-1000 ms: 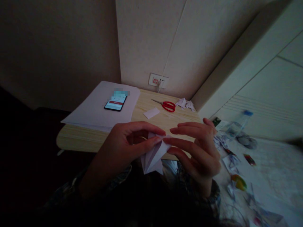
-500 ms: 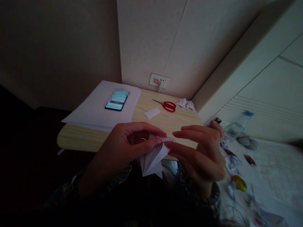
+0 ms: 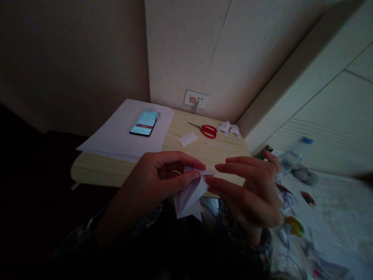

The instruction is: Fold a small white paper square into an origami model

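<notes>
A small piece of white paper (image 3: 190, 198), folded into several pointed layers, is held in front of me above the near edge of the table. My left hand (image 3: 163, 171) pinches its top between thumb and fingers. On the paper's right side is my right hand (image 3: 247, 186), its fingers stretched out and parted. Its lower fingertips lie at the paper's edge; whether they press on it is hard to tell. A short flap sticks out between the two hands. The paper's back is hidden.
On the wooden table (image 3: 233, 147) are red-handled scissors (image 3: 207, 131), a small white paper rectangle (image 3: 188, 139) and folded paper figures (image 3: 229, 127). A phone (image 3: 144, 125) rests on large white sheets (image 3: 107, 134). Right of the table are a plastic bottle (image 3: 294, 155) and scattered items.
My right hand has shifted slightly to the right, and more of the paper's top flap shows. My left hand keeps its pinch on the paper.
</notes>
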Tool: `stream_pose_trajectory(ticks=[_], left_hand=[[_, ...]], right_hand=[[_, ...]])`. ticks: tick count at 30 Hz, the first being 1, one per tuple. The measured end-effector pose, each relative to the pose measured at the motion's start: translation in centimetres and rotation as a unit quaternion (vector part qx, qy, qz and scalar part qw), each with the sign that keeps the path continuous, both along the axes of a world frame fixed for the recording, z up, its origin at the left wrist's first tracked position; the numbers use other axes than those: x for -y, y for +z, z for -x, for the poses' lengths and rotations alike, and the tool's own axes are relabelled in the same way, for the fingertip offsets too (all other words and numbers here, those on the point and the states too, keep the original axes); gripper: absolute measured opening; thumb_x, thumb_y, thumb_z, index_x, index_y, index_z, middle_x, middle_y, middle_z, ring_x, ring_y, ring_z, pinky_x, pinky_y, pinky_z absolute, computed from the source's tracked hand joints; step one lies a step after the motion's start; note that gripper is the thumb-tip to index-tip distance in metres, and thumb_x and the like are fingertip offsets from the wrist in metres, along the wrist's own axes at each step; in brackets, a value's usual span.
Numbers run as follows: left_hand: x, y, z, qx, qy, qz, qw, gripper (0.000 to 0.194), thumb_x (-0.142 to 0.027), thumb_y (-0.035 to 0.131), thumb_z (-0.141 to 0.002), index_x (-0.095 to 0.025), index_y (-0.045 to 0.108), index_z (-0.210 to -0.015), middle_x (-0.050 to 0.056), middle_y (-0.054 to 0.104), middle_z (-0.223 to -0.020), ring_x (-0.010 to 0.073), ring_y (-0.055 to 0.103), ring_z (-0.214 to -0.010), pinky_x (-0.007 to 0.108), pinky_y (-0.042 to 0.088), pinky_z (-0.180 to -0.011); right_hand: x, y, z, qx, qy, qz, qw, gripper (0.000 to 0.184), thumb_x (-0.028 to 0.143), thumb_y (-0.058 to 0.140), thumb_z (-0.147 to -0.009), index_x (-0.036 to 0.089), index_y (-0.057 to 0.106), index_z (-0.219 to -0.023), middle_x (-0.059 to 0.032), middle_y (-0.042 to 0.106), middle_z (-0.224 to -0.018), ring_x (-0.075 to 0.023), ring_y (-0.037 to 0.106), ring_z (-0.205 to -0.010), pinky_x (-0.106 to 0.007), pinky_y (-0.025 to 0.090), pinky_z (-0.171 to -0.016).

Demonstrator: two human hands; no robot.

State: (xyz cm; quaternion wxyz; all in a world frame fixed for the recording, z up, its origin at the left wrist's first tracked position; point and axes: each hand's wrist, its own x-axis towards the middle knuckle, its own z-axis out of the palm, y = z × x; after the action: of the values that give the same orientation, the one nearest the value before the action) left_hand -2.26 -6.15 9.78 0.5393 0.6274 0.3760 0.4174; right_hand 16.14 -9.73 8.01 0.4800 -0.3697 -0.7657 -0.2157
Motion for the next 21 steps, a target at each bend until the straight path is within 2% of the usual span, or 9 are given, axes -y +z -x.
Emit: stream_pose_trajectory(ticks=[6,11,15,21], left_hand=[[-0.1,-0.1,0.0,-0.005,0.01,-0.019,1.0,0.008,-0.022,0.07,-0.074,-0.021,0.075,-0.08,0.0,0.076,-0.08,0.015,0.071,-0.07,0.018,0.056,-0.058],[0.1,-0.1,0.0,0.0,0.035,-0.047,0.998,0.009,-0.022,0.07,-0.074,-0.022,0.075,-0.081,0.0,0.076,-0.08,0.0142,0.07,-0.071,0.018,0.056,-0.061],[0.3,0.0,-0.1,-0.004,0.074,-0.075,0.994,0.01,-0.023,0.07,-0.074,-0.022,0.075,-0.083,0.0,0.076,-0.082,0.0144,0.069,-0.073,0.019,0.056,-0.062],[0.6,0.1,-0.2,-0.016,0.094,-0.078,0.992,0.01,-0.022,0.07,-0.074,-0.023,0.075,-0.083,0.0,0.075,-0.081,0.0138,0.068,-0.073,0.018,0.055,-0.063]], right_hand=[[0.0,0.4,-0.1,0.003,0.011,0.014,1.0,0.006,0.029,0.065,-0.084,0.03,0.07,-0.086,0.0017,0.07,-0.089,-0.0217,0.064,-0.087,-0.05,0.035,-0.098],[-0.3,0.4,-0.1,-0.001,0.02,0.034,0.999,0.011,0.032,0.061,-0.086,0.026,0.07,-0.091,-0.0003,0.069,-0.088,-0.0219,0.063,-0.087,-0.049,0.031,-0.1],[-0.3,0.4,0.5,-0.045,0.006,0.067,0.997,0.01,0.031,0.062,-0.086,0.026,0.069,-0.091,-0.0007,0.066,-0.088,-0.0226,0.062,-0.09,-0.05,0.03,-0.1],[-0.2,0.5,1.3,-0.089,-0.005,0.119,0.989,0.006,0.03,0.066,-0.083,0.027,0.067,-0.088,0.0005,0.063,-0.09,-0.0211,0.06,-0.091,-0.049,0.03,-0.1]])
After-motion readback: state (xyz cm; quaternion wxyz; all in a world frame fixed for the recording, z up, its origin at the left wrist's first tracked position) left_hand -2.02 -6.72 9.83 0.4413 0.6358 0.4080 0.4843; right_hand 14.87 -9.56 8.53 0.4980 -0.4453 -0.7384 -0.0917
